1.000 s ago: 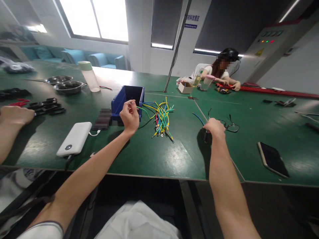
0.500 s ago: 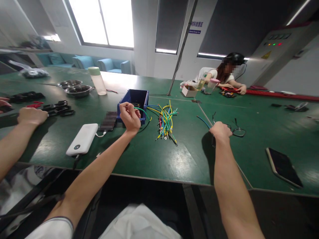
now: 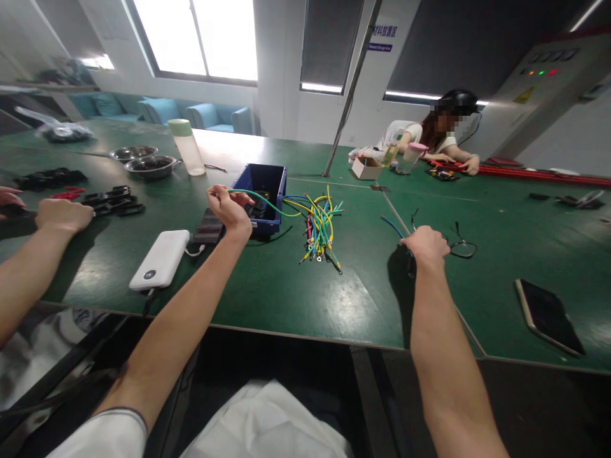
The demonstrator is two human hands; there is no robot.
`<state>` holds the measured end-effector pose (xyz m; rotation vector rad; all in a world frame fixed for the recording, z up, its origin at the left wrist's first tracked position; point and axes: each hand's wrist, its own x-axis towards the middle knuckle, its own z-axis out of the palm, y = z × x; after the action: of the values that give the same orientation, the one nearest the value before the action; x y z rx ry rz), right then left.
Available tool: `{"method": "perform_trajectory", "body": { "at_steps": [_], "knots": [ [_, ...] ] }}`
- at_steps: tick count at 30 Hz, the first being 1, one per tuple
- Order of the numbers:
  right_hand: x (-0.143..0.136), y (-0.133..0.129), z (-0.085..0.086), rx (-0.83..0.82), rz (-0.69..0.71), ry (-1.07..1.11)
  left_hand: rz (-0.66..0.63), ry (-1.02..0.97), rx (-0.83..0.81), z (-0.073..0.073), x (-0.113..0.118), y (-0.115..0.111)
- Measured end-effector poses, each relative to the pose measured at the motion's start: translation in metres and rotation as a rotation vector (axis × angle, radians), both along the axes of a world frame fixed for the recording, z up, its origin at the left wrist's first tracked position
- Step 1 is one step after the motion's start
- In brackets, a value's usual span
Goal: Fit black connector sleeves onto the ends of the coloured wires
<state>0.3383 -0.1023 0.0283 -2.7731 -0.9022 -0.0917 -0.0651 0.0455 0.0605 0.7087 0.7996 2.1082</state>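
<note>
My left hand (image 3: 230,208) pinches one end of a green wire (image 3: 260,196) in front of the blue bin (image 3: 273,224). That wire arcs right toward a bundle of yellow, green, blue and red wires (image 3: 322,229) with ring terminals, lying on the green table. On the right, my right hand (image 3: 426,247) is closed around something dark, mostly hidden beneath it. A short blue wire (image 3: 392,225) sticks out at its upper left. Eyeglasses (image 3: 462,248) lie just to the right of this hand.
A white power bank (image 3: 162,259) and a dark device (image 3: 208,228) lie left of the bin. A phone (image 3: 548,316) is at the right. Another person's hands (image 3: 64,215) are at far left, near black parts (image 3: 112,202). Farther back are a bottle (image 3: 189,149) and a pole (image 3: 346,102).
My left hand has moved left, drawing the green wire out longer over the bin. My right hand stays in nearly the same place. The view has shifted slightly.
</note>
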Motion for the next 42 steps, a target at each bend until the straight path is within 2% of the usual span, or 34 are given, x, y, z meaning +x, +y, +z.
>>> {"method": "perform_trajectory", "body": {
  "at_steps": [3,7,10,13,15,22,25,28,31,33,35,38,42],
  "knots": [
    [-0.012,0.004,0.008,0.007,-0.033,0.018,-0.033,-0.083,-0.057,0.000,-0.004,0.005],
    [-0.038,0.010,0.016,0.090,0.100,-0.073,-0.085,-0.131,-0.072,0.001,-0.005,0.005],
    [-0.061,0.017,0.015,0.136,0.269,-0.157,-0.108,-0.137,-0.081,0.001,-0.005,0.004],
    [-0.080,0.022,0.011,0.198,0.512,-0.267,-0.115,-0.153,-0.087,0.002,-0.005,0.003],
    [-0.091,0.025,0.007,0.264,0.627,-0.285,-0.123,-0.169,-0.080,0.003,-0.005,0.002],
    [-0.127,0.022,0.004,0.517,0.912,-0.016,-0.216,-0.297,-0.181,0.006,-0.001,-0.002],
    [-0.142,0.017,0.007,0.614,0.929,0.211,-0.278,-0.341,-0.230,0.006,0.001,-0.005],
    [-0.154,0.014,0.009,0.681,0.935,0.642,-0.346,-0.354,-0.266,0.005,0.005,-0.011],
    [-0.163,0.015,0.007,0.614,0.915,1.117,-0.418,-0.343,-0.302,0.004,0.014,-0.021],
    [-0.167,0.015,0.005,0.562,0.864,1.306,-0.470,-0.317,-0.300,0.001,0.021,-0.029],
    [-0.170,0.016,0.003,0.558,0.812,1.432,-0.530,-0.267,-0.285,-0.002,0.028,-0.036],
    [-0.171,0.017,0.001,0.640,0.736,1.584,-0.608,-0.160,-0.242,-0.007,0.036,-0.044],
    [-0.164,0.022,0.001,0.808,0.613,1.596,-0.706,0.023,-0.155,-0.015,0.040,-0.049]
  ]
}}
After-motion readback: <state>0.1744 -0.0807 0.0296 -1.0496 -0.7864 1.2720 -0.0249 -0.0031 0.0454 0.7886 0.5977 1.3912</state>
